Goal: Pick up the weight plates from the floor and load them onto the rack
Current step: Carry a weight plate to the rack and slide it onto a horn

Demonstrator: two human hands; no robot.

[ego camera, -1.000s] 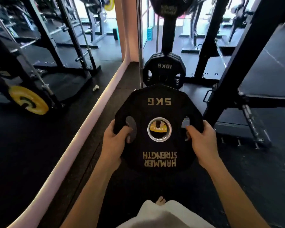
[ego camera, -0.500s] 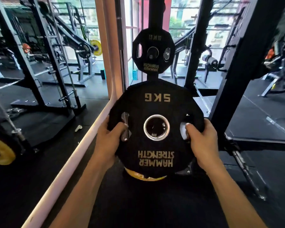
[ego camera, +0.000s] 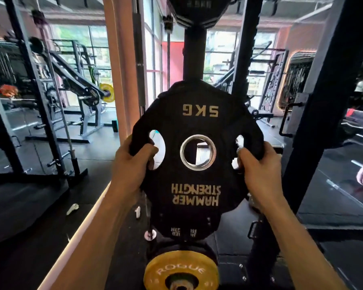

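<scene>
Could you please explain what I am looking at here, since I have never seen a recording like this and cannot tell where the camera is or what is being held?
The picture comes from one wide-angle camera worn on a person's head, looking forward and down, so the two bare arms reaching in from the bottom are that person's own. The left hand and the right hand each have a grip on a side opening of a black weight plate, held upright in front of the chest. It is marked 5KG; the print reads upside down from here. Behind it stands the black post of a storage rack, with another black plate higher up and a yellow plate lower down. Around it is a gym with a dark floor.
</scene>
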